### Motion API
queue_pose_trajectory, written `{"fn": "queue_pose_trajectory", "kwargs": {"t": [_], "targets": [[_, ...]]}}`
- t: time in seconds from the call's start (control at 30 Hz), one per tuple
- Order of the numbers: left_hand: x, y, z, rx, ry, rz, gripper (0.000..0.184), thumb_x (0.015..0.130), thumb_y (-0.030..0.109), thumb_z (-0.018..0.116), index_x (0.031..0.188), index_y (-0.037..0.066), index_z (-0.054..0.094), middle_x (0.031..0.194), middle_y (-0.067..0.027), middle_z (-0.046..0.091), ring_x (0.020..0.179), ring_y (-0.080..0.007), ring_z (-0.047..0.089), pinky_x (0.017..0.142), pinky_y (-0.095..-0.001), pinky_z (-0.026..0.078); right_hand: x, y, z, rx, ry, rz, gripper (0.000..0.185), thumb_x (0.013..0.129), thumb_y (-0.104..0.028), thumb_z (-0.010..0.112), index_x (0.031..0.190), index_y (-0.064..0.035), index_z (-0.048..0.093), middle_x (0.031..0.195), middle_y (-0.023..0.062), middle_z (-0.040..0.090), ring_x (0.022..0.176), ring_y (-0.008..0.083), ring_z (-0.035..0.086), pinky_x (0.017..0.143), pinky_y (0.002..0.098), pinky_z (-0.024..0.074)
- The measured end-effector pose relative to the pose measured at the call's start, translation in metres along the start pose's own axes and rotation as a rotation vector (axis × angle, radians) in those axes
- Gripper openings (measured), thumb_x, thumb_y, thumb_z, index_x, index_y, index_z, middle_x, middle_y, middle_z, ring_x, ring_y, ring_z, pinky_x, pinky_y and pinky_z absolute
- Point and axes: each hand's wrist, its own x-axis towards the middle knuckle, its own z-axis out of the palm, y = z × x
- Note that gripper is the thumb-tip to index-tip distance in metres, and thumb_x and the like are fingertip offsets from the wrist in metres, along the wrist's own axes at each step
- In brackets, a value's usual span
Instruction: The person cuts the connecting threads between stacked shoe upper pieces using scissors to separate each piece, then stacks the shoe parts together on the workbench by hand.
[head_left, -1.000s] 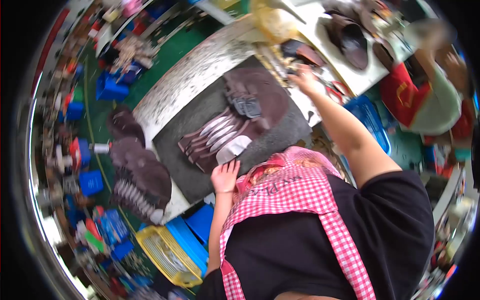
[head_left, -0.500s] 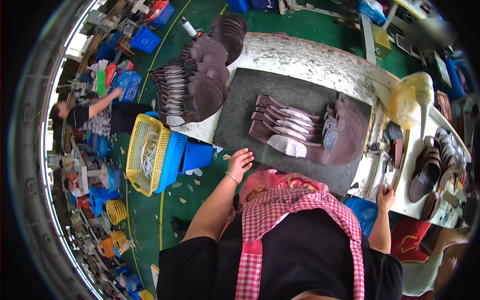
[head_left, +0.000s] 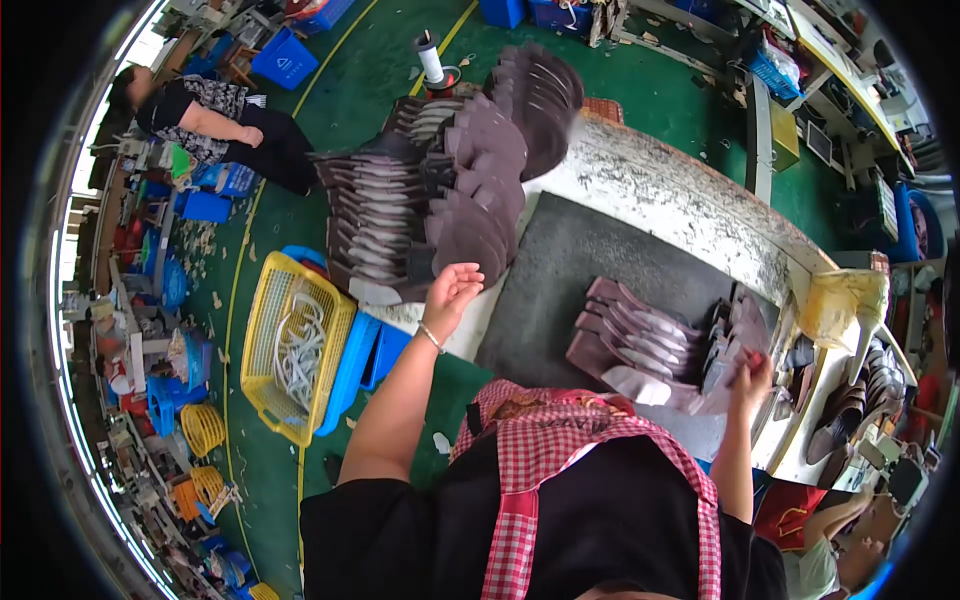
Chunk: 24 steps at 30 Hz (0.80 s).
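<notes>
The speckled white worktable (head_left: pixel 645 170) carries a dark mat (head_left: pixel 580 255) and fanned brown pieces (head_left: pixel 478 195) beside it.

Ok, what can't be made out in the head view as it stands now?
Head view, left hand: the angle leaves contact with the large stack unclear.
Head view, right hand: slightly blurred; it covers part of the small stack, so its grip is unclear.
Head view, small stack: upper layers hide most of the lower ones.
Head view, apron lettering: partly lost in folds.
</notes>
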Motion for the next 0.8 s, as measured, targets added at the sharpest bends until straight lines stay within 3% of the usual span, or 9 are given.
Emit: {"fn": "queue_pose_trajectory", "kwargs": {"t": [0.03,0.1,0.23,0.33,0.4,0.57,0.67,0.73,0.8], "targets": [[0.011,0.013,-0.011,0.053,-0.019,0.017,0.035,0.091,0.004,0.063,0.124,0.000,0.054,0.111,-0.0109,0.065,0.102,-0.0152,0.063,0.094,-0.0292,0.051,0.007,-0.079,0.059,0.014,-0.080,0.112,0.035,0.088,-0.001,0.066,0.120,0.0017,0.051,0.112,0.0117,0.068,0.093,0.0140,0.064,0.085,0.0256,0.0509],[0.038,0.022,-0.037,0.073,-0.059,0.090,0.031,0.093,0.003,0.061,0.123,0.000,0.055,0.109,-0.0097,0.065,0.101,-0.0139,0.063,0.091,-0.0275,0.052,0.040,-0.103,0.157,0.186,-0.138,0.122,0.038,0.088,-0.003,0.070,0.122,0.0027,0.052,0.110,0.0107,0.068,0.095,0.0143,0.064,0.084,0.0251,0.0509],[0.095,0.073,-0.073,0.167,-0.093,0.183,0.026,0.095,0.005,0.060,0.121,-0.001,0.056,0.109,-0.0078,0.065,0.098,-0.0125,0.063,0.091,-0.0269,0.051,0.109,-0.200,0.318,0.043,-0.264,-0.006,0.039,0.078,-0.024,0.084,0.100,0.0005,0.063,0.089,0.0068,0.067,0.083,0.0153,0.063,0.078,0.0296,0.0506],[0.149,0.104,-0.096,0.159,-0.043,0.246,0.025,0.097,0.011,0.059,0.120,0.002,0.059,0.109,-0.0053,0.067,0.099,-0.0127,0.063,0.089,-0.0267,0.051,0.158,-0.187,0.429,0.216,-0.249,0.068,0.043,0.072,-0.029,0.089,0.090,-0.0023,0.060,0.081,0.0027,0.062,0.073,0.0125,0.055,0.068,0.0297,0.0470],[0.192,0.120,-0.111,0.131,0.007,0.275,0.026,0.099,0.014,0.057,0.122,0.003,0.060,0.110,-0.0048,0.067,0.100,-0.0126,0.064,0.086,-0.0258,0.051,0.174,-0.190,0.477,0.345,-0.335,0.269,0.046,0.071,-0.028,0.089,0.095,-0.0034,0.058,0.083,0.0027,0.061,0.075,0.0131,0.054,0.069,0.0296,0.0462],[0.328,0.132,-0.138,0.212,0.273,0.166,0.029,0.103,0.018,0.053,0.127,0.005,0.062,0.118,-0.0068,0.067,0.098,-0.0108,0.065,0.080,-0.0224,0.052,0.141,-0.225,0.502,0.389,-0.179,0.153,0.053,0.070,-0.024,0.090,0.101,-0.0050,0.052,0.090,0.0008,0.053,0.082,0.0128,0.049,0.077,0.0281,0.0433],[0.403,0.106,-0.157,0.999,0.376,0.573,0.034,0.091,0.011,0.064,0.124,0.020,0.066,0.117,-0.0055,0.067,0.103,-0.0250,0.064,0.086,-0.0378,0.053,0.131,-0.204,0.485,0.376,-0.172,0.150,0.052,0.073,-0.026,0.089,0.102,-0.0053,0.051,0.089,0.0011,0.055,0.081,0.0120,0.050,0.077,0.0270,0.0440],[0.407,0.112,-0.141,1.274,0.430,0.396,0.040,0.085,0.011,0.067,0.122,0.026,0.068,0.120,-0.0035,0.065,0.121,-0.0263,0.053,0.098,-0.0515,0.044,0.119,-0.201,0.470,0.375,-0.171,0.167,0.048,0.079,-0.021,0.084,0.105,-0.0031,0.049,0.093,0.0065,0.061,0.082,0.0149,0.059,0.075,0.0289,0.0494],[0.416,0.112,-0.148,1.406,0.375,0.394,0.028,0.086,0.020,0.069,0.113,0.028,0.071,0.122,0.0034,0.065,0.124,-0.0200,0.050,0.102,-0.0536,0.035,0.106,-0.212,0.445,0.483,-0.187,0.251,0.042,0.085,-0.016,0.077,0.108,-0.0008,0.046,0.097,0.0136,0.065,0.084,0.0214,0.067,0.072,0.0324,0.0553]]}}
